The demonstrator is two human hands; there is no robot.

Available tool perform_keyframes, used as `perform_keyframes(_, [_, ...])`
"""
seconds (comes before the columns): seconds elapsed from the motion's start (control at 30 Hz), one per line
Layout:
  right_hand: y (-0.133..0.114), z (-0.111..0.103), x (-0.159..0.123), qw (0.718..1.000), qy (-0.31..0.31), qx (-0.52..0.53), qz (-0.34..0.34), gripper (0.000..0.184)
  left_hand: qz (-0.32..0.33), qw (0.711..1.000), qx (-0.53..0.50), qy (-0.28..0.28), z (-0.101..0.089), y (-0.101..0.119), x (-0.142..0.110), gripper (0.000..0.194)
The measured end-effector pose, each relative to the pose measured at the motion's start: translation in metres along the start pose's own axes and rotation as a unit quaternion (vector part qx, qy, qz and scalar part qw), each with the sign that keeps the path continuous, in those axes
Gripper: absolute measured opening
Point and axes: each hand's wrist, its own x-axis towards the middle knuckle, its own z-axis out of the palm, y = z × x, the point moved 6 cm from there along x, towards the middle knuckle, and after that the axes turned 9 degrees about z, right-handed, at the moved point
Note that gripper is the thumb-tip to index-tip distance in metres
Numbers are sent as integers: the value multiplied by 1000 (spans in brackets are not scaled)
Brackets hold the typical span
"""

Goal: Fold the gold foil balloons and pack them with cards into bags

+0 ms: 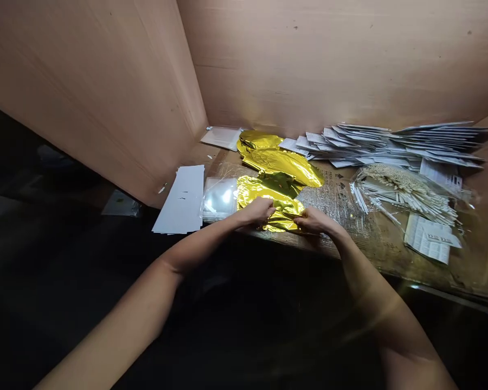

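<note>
At the front edge of the bench, both hands are on a flat, shiny gold foil balloon, which is creased and partly folded. My left hand is closed on its near left part, the fingers curled into the foil. My right hand pinches the near right corner; the fingertips are partly hidden. Behind it, more gold foil balloons lie in a loose pile, touching it. Left of my left hand is a stack of clear plastic bags.
White paper sheets lie at the left edge. Folded leaflets fan along the back wall. On the right, an opened plastic bag holds white sticks, with a printed leaflet before it. Wooden panels enclose the back and left.
</note>
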Motion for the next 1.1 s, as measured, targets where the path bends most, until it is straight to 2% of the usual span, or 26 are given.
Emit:
perform_keyframes(0.07, [2,-1,5,1000,16,15,18,25,-15,997,-10,76,-6,7,-12,19])
perform_keyframes(0.1, [3,3,1,999,27,26,26,25,-20,992,-51,110,-3,12,-24,22])
perform_keyframes(0.13, [3,10,-7,998,36,38,31,26,-29,983,-120,134,6,17,-40,26])
perform_keyframes(0.17, [3,21,-18,997,43,48,35,29,-49,965,-221,133,21,21,-56,31])
perform_keyframes(0.2, [2,36,-32,996,44,66,34,33,-75,932,-344,90,43,27,-72,38])
perform_keyframes(0.23, [0,53,-47,994,40,98,29,38,-104,879,-463,41,66,34,-87,47])
perform_keyframes(0.27, [-2,72,-63,989,32,141,23,43,-130,822,-555,23,84,40,-101,54])
perform_keyframes(0.3, [-5,90,-79,976,22,214,18,45,-153,768,-621,21,97,44,-112,61])
perform_keyframes(0.33, [-7,107,-94,958,15,285,20,47,-172,730,-660,42,104,45,-120,65])
perform_keyframes(0.37, [-9,119,-107,936,18,350,30,48,-183,710,-676,72,106,44,-125,65])
perform_keyframes(0.4, [-9,128,-118,911,32,410,46,48,-188,702,-680,92,104,43,-129,63])
perform_keyframes(0.47, [-11,133,-130,862,56,499,73,50,-174,707,-681,79,96,44,-130,57])
perform_keyframes(0.5, [-15,134,-131,837,44,540,74,52,-157,713,-681,57,90,47,-129,55])
perform_keyframes(0.6, [-35,128,-124,758,-53,649,31,52,-100,732,-674,10,68,55,-124,50])
perform_keyframes(0.67, [-45,120,-118,715,-68,696,6,37,-81,755,-651,15,53,55,-120,41])
perform_keyframes(0.73, [-46,113,-114,692,-26,722,-2,17,-72,781,-619,23,42,53,-118,27])
perform_keyframes(0.8, [-45,106,-112,699,20,715,-9,15,-68,798,-598,24,36,52,-118,22])
perform_keyframes(0.87, [-43,100,-111,723,55,689,-17,14,-71,813,-578,27,34,52,-121,22])
perform_keyframes(0.93, [-41,94,-112,733,62,677,-14,8,-81,823,-562,32,35,54,-125,37])
perform_keyframes(1.03, [-49,95,-114,738,-9,675,-15,41,-91,811,-574,71,36,57,-128,54])
perform_keyframes(1.1, [-60,98,-116,751,-56,657,-31,50,-98,789,-594,126,33,55,-129,66])
